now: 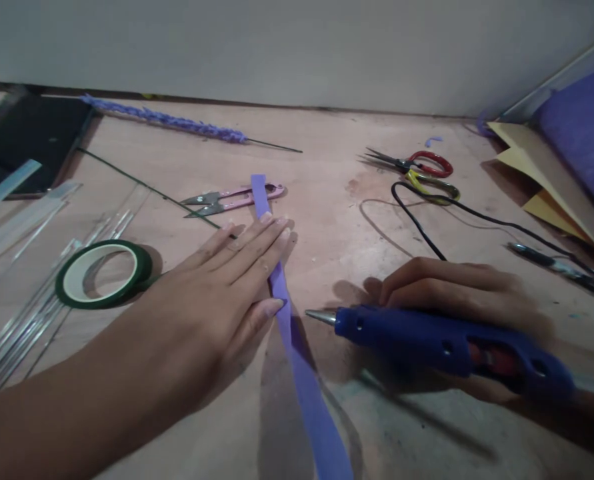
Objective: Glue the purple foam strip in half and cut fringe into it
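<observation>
A long purple paper strip [304, 380] runs from the middle of the table [321, 180] down to the bottom edge of the view. My left hand [227, 293] lies flat over its upper part, fingers stretched out and pressing on it, with the thumb at the strip's edge. In my right hand [457, 293] is a blue glue gun [407, 337], its metal nozzle pointing left, a little right of the strip. Pink thread snips [231, 199] lie beyond my left fingertips, under the strip's top end. A thin green stem [147, 187] reaches my left fingers.
Green tape [144, 267] and clear sticks [31, 333] lie left. Behind are a fuzzy purple stem [177, 121] and a black object [31, 140]. Red-and-yellow scissors [401, 162], a black cable [487, 217] and yellow paper [551, 207] are at the right.
</observation>
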{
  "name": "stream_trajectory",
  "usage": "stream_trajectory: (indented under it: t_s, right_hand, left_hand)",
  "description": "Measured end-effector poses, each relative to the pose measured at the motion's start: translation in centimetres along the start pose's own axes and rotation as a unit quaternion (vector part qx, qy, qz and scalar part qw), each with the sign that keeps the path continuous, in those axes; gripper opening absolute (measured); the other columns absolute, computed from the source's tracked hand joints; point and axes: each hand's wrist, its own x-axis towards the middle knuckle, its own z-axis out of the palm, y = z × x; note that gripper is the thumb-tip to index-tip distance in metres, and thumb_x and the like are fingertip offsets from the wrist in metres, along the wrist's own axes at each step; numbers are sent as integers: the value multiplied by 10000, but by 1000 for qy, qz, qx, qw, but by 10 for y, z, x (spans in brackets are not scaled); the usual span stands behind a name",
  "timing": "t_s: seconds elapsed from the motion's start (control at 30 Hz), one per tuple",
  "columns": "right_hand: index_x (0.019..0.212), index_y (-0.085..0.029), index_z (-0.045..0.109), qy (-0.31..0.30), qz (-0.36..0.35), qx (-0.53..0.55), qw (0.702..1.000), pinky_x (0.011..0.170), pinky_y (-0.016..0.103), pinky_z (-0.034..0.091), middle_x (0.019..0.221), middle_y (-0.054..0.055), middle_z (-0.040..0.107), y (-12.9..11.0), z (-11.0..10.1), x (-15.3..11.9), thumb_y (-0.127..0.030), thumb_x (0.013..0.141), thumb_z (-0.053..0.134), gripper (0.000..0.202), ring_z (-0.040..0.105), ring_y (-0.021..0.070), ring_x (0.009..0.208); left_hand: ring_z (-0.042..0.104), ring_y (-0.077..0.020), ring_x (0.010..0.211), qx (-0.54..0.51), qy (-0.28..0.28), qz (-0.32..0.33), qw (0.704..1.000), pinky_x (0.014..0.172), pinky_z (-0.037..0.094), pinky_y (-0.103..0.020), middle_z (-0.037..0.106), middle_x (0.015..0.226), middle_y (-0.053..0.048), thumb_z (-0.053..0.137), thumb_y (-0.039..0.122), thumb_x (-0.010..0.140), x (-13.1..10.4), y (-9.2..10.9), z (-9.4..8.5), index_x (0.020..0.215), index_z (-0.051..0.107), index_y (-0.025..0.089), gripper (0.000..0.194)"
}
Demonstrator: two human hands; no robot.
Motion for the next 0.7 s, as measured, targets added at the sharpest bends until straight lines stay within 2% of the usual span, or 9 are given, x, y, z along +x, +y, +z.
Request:
stream_trajectory:
  t_s: [0.1,0.27,0.4,0.53,0.63,0.7]
  right_hand:
    - [1280,-237,734,-7,-10,12,1000,703,318,664,1076,94,794,7,8,-3,-591,1250,516,417,817,210,888]
    - [1161,-242,712,-15,-4,-26,1000,642,287,589,984,34,760,2,11,5,-401,1208,655,175,733,159,762]
    - [1123,-231,679,-13,-31,-18,999,616,302,547,952,44,728,3,14,7,-496,1227,600,295,711,171,752]
    - [1109,-241,678,-10,-18,-21,1000,591,331,508,950,59,728,6,16,4,-539,1220,582,332,702,195,753]
    - [1107,-246,681,-6,-17,-20,1000,592,336,503,943,54,727,6,17,3,-466,1206,596,256,696,195,746]
    - [1106,-249,671,-9,-16,-21,1000,602,333,503,949,49,731,6,18,3,-426,1201,603,212,695,188,752]
  left_hand:
    - [404,-351,1805,16,2,10,1000,1537,287,-557,352,1955,-119,405,397,1250,0,0,3,1878,374,109,692]
    - [375,-349,1817,9,1,18,1000,1540,275,-579,315,1974,-76,433,377,1238,-2,-3,3,1922,278,200,723]
    - [389,-380,1804,-13,-7,14,1000,1534,288,-630,322,1969,-65,439,388,1239,0,-4,2,1936,231,244,742]
    - [328,-395,1819,-45,-25,-18,999,1562,204,-641,235,1989,68,394,450,1229,0,-5,6,1943,111,389,770]
    - [257,-390,1838,-62,-27,-33,997,1580,137,-559,142,1987,176,374,511,1208,-2,-7,10,1919,-13,489,810]
    - [223,-396,1847,-69,-35,-34,996,1583,102,-551,94,1986,201,383,515,1202,-3,-8,11,1905,-65,520,833]
